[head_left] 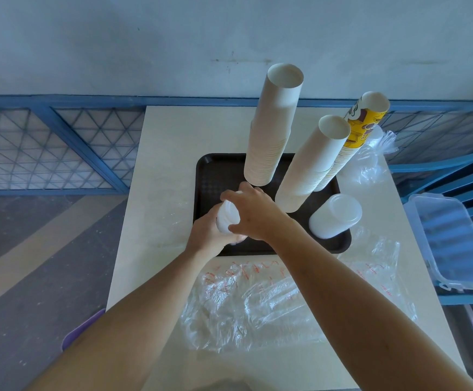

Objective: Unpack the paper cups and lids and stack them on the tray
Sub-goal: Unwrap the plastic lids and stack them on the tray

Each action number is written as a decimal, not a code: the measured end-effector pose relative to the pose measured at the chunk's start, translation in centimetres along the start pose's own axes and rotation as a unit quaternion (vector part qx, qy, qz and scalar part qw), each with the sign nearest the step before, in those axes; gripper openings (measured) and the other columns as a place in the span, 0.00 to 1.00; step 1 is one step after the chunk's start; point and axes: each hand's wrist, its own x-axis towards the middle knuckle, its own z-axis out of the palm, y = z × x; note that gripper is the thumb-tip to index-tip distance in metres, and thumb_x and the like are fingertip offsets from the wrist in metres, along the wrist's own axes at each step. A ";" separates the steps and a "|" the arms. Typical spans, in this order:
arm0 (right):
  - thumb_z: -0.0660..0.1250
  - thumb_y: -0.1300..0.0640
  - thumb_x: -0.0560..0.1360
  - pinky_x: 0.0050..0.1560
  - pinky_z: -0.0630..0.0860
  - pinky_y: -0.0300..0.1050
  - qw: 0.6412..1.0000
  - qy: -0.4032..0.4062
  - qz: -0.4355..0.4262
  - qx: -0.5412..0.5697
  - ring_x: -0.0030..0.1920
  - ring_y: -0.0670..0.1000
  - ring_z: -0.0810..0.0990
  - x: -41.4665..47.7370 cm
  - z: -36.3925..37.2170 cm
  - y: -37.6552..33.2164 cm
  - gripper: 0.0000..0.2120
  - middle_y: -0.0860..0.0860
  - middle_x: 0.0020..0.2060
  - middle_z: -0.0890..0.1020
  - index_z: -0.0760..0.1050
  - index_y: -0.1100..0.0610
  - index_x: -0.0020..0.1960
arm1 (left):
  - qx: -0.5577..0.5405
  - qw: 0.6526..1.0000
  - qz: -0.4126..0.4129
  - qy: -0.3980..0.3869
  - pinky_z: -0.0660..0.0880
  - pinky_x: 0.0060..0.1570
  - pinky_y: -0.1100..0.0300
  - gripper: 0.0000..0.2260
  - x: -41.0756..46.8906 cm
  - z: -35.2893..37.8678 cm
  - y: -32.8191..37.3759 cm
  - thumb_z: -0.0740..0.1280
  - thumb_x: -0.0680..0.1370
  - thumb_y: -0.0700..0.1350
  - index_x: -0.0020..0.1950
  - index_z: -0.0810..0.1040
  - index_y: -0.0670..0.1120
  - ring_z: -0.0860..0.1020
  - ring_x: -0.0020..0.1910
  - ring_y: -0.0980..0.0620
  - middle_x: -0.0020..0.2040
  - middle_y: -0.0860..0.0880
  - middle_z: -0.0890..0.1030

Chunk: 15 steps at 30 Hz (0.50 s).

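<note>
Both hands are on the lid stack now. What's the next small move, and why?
Probably lower the white plastic lid stack upright onto the bare front-left of the black tray: left hand and right hand grip it above that spot.

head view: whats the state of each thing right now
black plastic tray, on table, loaded
tall white paper cup stack, unwrapped, upright on tray
shorter white paper cup stack, unwrapped, upright on tray
yellow printed paper cup stack, unwrapped, upright
white plastic lid stack, set on tray's front right
held white lid stack, over tray, gripped by both hands
left hand, gripping
right hand, gripping
clear plastic wrappers, crumpled on table
clear plastic box, lid on
</note>
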 end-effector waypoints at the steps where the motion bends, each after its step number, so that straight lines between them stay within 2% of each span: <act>1: 0.79 0.49 0.71 0.60 0.80 0.52 1.000 0.008 0.005 0.010 0.62 0.57 0.75 -0.2 0.0 0.2 0.35 0.53 0.65 0.72 0.69 0.45 0.74 | -0.004 1.000 -0.001 0.002 0.73 0.53 0.65 0.37 0.0 0.0 -0.1 0.83 0.68 0.55 0.74 0.72 0.56 0.78 0.59 0.55 0.61 0.59 0.80; 5: 0.79 0.50 0.71 0.61 0.80 0.53 0.998 0.047 0.028 0.033 0.62 0.57 0.76 -1.5 -0.5 1.0 0.34 0.54 0.66 0.73 0.69 0.45 0.73 | -0.009 1.000 0.003 0.012 0.78 0.61 0.58 0.41 -0.1 0.1 -0.3 0.84 0.67 0.56 0.76 0.71 0.58 0.77 0.61 0.53 0.64 0.57 0.80; 9: 0.81 0.51 0.69 0.62 0.79 0.55 0.994 0.072 0.053 0.061 0.60 0.59 0.78 -3.8 -0.7 3.0 0.36 0.55 0.64 0.75 0.71 0.48 0.73 | -0.005 1.000 0.007 0.017 0.78 0.63 0.54 0.40 -0.2 0.1 -0.4 0.85 0.67 0.54 0.76 0.72 0.55 0.76 0.62 0.52 0.65 0.54 0.78; 11: 0.81 0.51 0.69 0.62 0.79 0.57 0.994 0.049 0.077 0.058 0.61 0.60 0.78 -4.9 0.0 4.3 0.36 0.55 0.62 0.75 0.70 0.47 0.73 | -0.002 1.000 0.009 0.019 0.77 0.64 0.52 0.40 0.0 0.1 -0.5 0.85 0.67 0.53 0.76 0.72 0.54 0.76 0.64 0.50 0.66 0.53 0.78; 15: 0.80 0.50 0.70 0.66 0.77 0.58 0.992 -0.025 0.123 0.022 0.65 0.61 0.77 -5.2 2.3 6.1 0.36 0.54 0.67 0.74 0.68 0.46 0.74 | -0.002 1.000 0.004 0.021 0.75 0.65 0.52 0.41 0.2 0.3 -0.7 0.85 0.67 0.53 0.76 0.71 0.54 0.75 0.65 0.50 0.67 0.53 0.78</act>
